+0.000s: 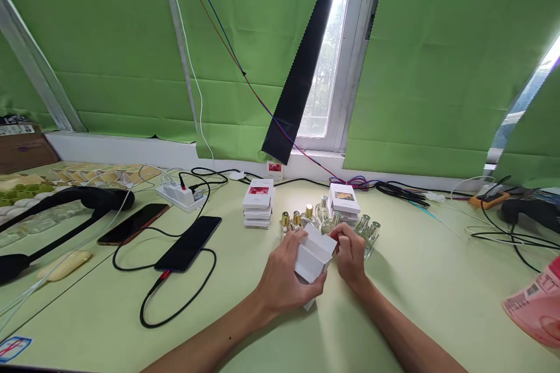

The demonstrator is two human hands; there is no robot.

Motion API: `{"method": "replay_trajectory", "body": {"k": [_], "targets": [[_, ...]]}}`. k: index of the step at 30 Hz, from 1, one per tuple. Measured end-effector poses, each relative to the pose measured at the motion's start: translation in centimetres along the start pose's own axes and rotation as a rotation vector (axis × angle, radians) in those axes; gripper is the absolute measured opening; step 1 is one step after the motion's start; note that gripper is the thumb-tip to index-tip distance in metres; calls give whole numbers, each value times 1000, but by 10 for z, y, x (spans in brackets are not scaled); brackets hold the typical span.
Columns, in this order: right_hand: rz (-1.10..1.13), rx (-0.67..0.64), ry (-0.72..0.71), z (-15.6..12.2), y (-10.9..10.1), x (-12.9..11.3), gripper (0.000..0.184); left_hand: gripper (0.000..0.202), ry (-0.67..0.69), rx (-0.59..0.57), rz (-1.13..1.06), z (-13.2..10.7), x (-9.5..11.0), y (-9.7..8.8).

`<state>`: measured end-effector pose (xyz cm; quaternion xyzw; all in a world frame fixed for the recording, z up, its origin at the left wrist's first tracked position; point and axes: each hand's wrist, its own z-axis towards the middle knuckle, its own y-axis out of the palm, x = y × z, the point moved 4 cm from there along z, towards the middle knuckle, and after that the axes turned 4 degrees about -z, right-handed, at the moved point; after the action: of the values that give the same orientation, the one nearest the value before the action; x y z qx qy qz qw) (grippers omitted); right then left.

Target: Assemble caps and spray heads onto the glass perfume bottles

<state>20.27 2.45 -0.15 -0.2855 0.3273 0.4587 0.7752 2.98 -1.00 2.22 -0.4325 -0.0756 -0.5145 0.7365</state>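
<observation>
My left hand (286, 277) is wrapped round a small white carton (312, 256) with its top flap open, held just above the pale green table (415, 280). The fingers of my right hand (350, 253) pinch the carton's open flap at its right edge. Right behind the carton stand several small glass perfume bottles with gold and silver caps (306, 217). A stack of flat white boxes with a red picture (258, 203) lies to the left of the bottles. Another stack with an orange picture (344, 198) sits behind them.
Two dark phones (189, 243) (133, 223) lie at the left on charging cables, near a white power strip (180, 193). A black neck-worn device (56, 210) is at far left. Cables and an orange tool (490, 201) crowd the right; a pink packet (536, 306) lies at the right edge.
</observation>
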Motion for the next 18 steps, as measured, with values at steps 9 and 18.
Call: {"method": "replay_trajectory", "body": {"k": [9,18], "targets": [[-186,-257,87,14,15,30,37,68,71,-229,-194,-3,15,3],[-282,-411,160,2,28,40,52,55,-3,-505,-36,20,3,-31]]}}
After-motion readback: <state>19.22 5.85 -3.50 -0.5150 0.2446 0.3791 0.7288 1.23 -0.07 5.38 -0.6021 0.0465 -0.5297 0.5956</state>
